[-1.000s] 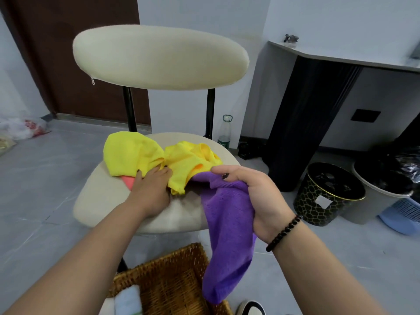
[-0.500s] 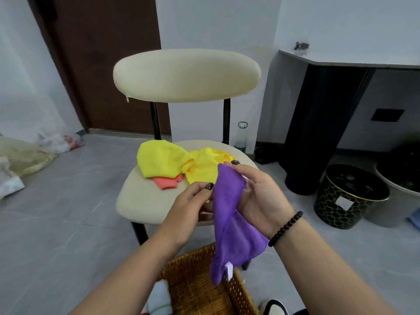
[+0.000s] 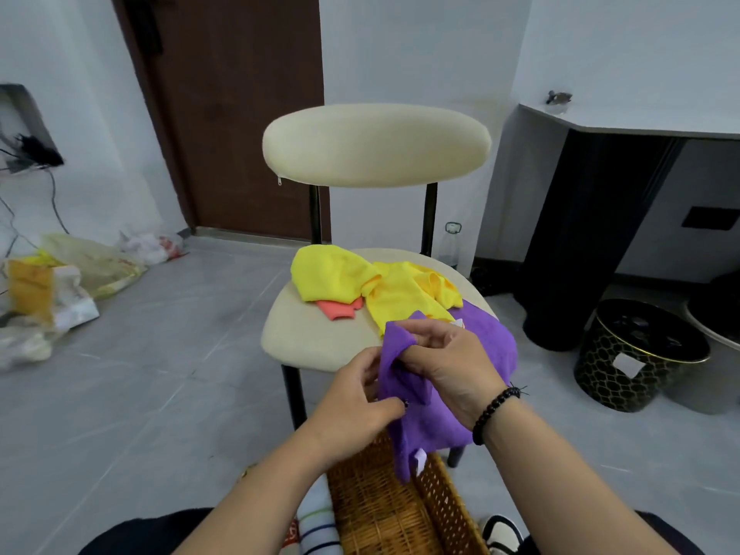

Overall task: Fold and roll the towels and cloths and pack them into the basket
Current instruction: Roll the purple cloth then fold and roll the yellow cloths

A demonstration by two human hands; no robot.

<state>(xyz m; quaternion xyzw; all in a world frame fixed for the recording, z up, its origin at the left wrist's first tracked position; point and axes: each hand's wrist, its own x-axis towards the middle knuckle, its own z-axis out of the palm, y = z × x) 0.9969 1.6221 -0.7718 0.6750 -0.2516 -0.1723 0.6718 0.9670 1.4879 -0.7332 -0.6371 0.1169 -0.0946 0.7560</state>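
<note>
A purple cloth (image 3: 436, 422) hangs in front of the chair, held by both hands. My right hand (image 3: 452, 366), with a black bead bracelet, grips its upper edge. My left hand (image 3: 356, 402) pinches the cloth's left side lower down. A white tag dangles at the cloth's bottom end above the wicker basket (image 3: 376, 510). Two yellow cloths (image 3: 372, 284) and an orange cloth (image 3: 338, 308) lie crumpled on the cream chair seat (image 3: 316, 338). A white striped towel (image 3: 318, 522) shows at the basket's left edge.
The chair's padded backrest (image 3: 376, 146) stands behind the seat. A black honeycomb bin (image 3: 636, 354) and a dark column (image 3: 588, 242) stand at right. Plastic bags (image 3: 60, 290) lie on the floor at left, a brown door (image 3: 240, 114) behind. A shoe (image 3: 500, 534) sits near the basket.
My left hand left the cloths on the seat and took hold of the purple cloth. Both hands shifted along it, and the view pulled back and turned left.
</note>
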